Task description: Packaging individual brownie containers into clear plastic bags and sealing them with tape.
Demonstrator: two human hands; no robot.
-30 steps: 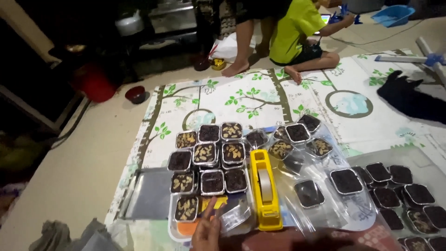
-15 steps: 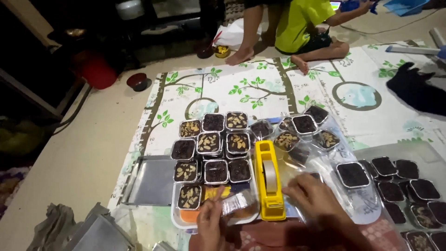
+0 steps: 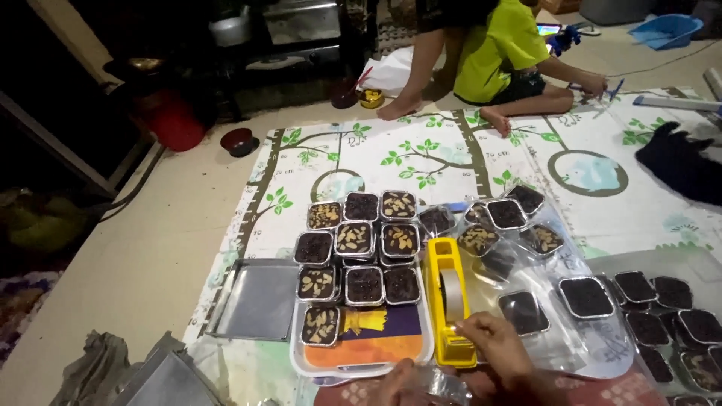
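My right hand (image 3: 498, 347) rests with curled fingers on the near end of a yellow tape dispenser (image 3: 448, 297), by its cutter. At the bottom edge of the view, my left hand (image 3: 397, 382) holds a small clear plastic container (image 3: 445, 388). The dispenser lies beside a white-rimmed tray with a colourful picture (image 3: 368, 347). That tray carries several small lidded cups of dark brownie (image 3: 364, 284), some topped with nuts. More such cups (image 3: 505, 215) lie on clear plastic sheets to the right.
A bare metal baking tray (image 3: 253, 301) lies left of the picture tray, on a tree-print mat (image 3: 421, 154). Several dark cups (image 3: 636, 287) fill the right side. Another person in a yellow shirt (image 3: 502, 53) sits at the far end. A red bowl (image 3: 241, 141) and black cloth (image 3: 677, 169) lie nearby.
My right hand has come in from below and settled on the dispenser's near end. My left hand with the clear container has dropped lower. The view has shifted slightly.
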